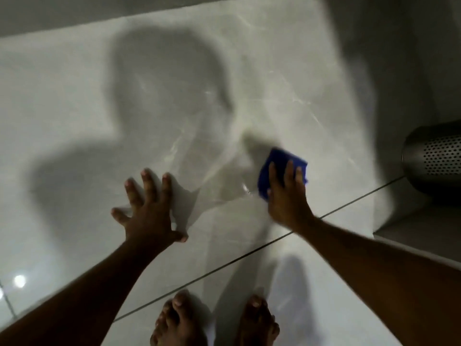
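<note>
I am wiping a pale marbled tile surface [274,83], and I judge the job to be partway through. A wet-looking sheen and faint streaks lie around 9 o'clock of the blue cloth [279,166], between my two hands. The broad stretch toward 12 o'clock shows only veining and my own shadow, so I cannot tell whether it has been wiped. I would count that upper area, and the strip toward 3 o'clock by the perforated metal cylinder [434,161], as left to do.

The cloth is a small, deep blue, folded pad, soft at the edges and blurred. It lies flat against the tile at right of centre, under my right hand [287,196]. That hand's fingers [289,168] are straight and slightly apart, pressing the cloth onto the surface rather than curling round it.

My left hand [147,211] rests bare on the tile at 9 o'clock of the cloth, fingers spread wide, holding nothing. My bare feet [179,320] stand at 6 o'clock, below a dark grout line [249,253].
</note>
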The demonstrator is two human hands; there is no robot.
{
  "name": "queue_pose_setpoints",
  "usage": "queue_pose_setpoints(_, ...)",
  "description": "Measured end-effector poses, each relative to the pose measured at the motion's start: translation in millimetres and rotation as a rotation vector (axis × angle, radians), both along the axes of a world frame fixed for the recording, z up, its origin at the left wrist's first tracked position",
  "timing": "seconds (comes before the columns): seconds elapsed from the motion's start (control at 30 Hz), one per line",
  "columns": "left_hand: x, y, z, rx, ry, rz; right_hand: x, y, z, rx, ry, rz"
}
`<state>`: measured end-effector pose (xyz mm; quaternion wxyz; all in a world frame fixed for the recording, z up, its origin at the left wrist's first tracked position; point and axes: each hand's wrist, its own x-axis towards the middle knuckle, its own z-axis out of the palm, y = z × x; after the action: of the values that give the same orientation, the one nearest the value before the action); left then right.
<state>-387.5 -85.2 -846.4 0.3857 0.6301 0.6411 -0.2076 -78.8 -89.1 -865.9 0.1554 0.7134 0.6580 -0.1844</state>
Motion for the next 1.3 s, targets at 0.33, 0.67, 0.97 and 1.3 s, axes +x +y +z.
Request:
queue_pose_setpoints(0.33, 1, -1, 7, 0.018, -0.003, -0.015, -21, -75, 5, -0.025, 0.171, 0.571)
queue_pose_setpoints(0.67, -2, -3, -3, 0.061, 0.014, -0.052, -103, -13, -21, 0.132, 0.188, 0.283)
queue_pose_setpoints(0.97, -3, 1, -1, 0.035, 0.014, -0.062, 10, 24, -10, 0.116, 0.088, -0.41)
queue_pose_setpoints(1.3, -5, -2, -3, 0.071, 0.006, -0.067, 4, -136, 6, -0.045, 0.19, 0.528)
